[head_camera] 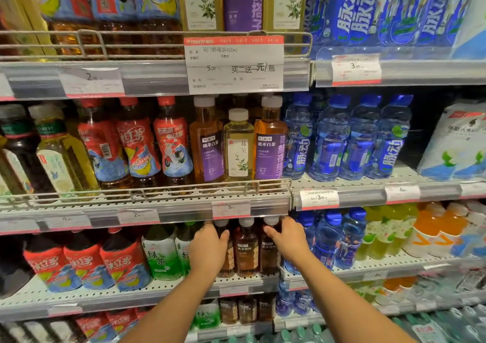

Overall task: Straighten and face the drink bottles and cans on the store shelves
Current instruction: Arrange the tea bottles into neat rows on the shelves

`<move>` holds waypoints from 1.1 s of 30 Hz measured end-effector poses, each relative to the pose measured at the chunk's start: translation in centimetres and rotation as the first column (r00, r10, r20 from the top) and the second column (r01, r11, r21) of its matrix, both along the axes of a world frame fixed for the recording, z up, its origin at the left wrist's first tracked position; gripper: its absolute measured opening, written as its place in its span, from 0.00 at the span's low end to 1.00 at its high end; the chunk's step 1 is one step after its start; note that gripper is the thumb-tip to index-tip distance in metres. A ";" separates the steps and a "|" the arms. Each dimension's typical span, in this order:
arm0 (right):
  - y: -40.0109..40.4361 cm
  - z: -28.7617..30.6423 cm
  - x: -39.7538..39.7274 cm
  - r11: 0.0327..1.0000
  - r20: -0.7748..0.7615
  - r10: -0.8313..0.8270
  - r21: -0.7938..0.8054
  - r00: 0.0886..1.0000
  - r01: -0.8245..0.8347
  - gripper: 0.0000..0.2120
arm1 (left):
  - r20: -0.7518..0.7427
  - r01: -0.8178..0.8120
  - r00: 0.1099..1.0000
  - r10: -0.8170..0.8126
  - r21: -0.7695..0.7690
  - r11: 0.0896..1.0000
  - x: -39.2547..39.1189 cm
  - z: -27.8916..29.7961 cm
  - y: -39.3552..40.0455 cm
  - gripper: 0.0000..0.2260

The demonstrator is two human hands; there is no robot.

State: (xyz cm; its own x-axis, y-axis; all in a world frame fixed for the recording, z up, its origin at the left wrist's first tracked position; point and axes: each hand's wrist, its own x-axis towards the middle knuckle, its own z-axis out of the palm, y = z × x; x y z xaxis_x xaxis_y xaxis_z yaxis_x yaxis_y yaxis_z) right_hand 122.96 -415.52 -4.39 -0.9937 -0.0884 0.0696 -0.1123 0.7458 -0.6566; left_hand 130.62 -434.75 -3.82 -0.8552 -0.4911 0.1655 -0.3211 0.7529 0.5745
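Observation:
Three dark brown tea bottles with white caps stand in a row on the third shelf down. My left hand (pixel 207 246) grips the left bottle (pixel 228 261), covering most of it. The middle brown bottle (pixel 246 250) stands free between my hands, its label facing out. My right hand (pixel 285 239) grips the right brown bottle (pixel 268 253) from its right side, thumb across the neck.
Green tea bottles (pixel 161 256) and red-labelled iced tea bottles (pixel 123 261) stand left of my hands, blue drink bottles (pixel 334 240) to the right. The shelf above (pixel 147 211) has a wire rail and price tags close over my hands. More brown bottles (pixel 244 310) sit on the shelf below.

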 end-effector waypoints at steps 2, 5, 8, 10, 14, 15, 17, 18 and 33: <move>0.1 0.0 -0.2 1.000 0.012 0.009 0.009 1.000 -0.009 0.23 | 0.007 -0.023 1.000 0.024 -0.067 0.997 -0.1 0.3 -0.2 0.14; 0.1 0.1 -0.5 0.999 0.012 0.028 0.039 1.000 -0.028 0.25 | 0.006 -0.023 1.000 0.023 -0.115 0.993 -0.2 0.2 -0.6 0.14; 0.2 0.2 -0.4 0.998 0.015 0.030 0.059 0.999 -0.031 0.25 | -0.020 -0.042 0.999 0.040 -0.120 0.992 -0.1 0.0 -0.2 0.15; 0.2 0.1 -0.4 0.998 0.008 0.027 0.048 1.000 -0.028 0.24 | -0.023 -0.061 0.998 0.059 -0.129 0.990 -0.1 0.1 0.2 0.15; 0.0 0.1 0.3 0.999 -0.015 0.020 -0.032 1.000 -0.020 0.22 | -0.029 -0.072 0.997 0.068 -0.130 0.989 0.1 0.2 0.5 0.15; -0.1 0.1 0.6 0.998 -0.022 0.016 -0.060 1.000 -0.017 0.22 | -0.027 -0.067 0.998 0.064 -0.123 0.990 0.1 0.3 0.5 0.15; -0.3 0.2 1.1 0.994 -0.026 0.002 -0.106 1.000 -0.005 0.21 | -0.010 -0.055 0.998 0.054 -0.073 0.996 0.2 0.6 0.3 0.15; -0.4 0.2 1.3 0.993 -0.031 -0.010 -0.116 0.999 0.006 0.21 | -0.008 -0.039 0.999 0.039 -0.021 0.999 0.2 0.8 0.1 0.15; 0.5 6.5 7.4 0.985 -0.453 0.168 0.105 0.875 -0.135 0.06 | -0.281 0.202 0.925 -0.255 -0.206 0.958 7.0 8.3 -3.3 0.08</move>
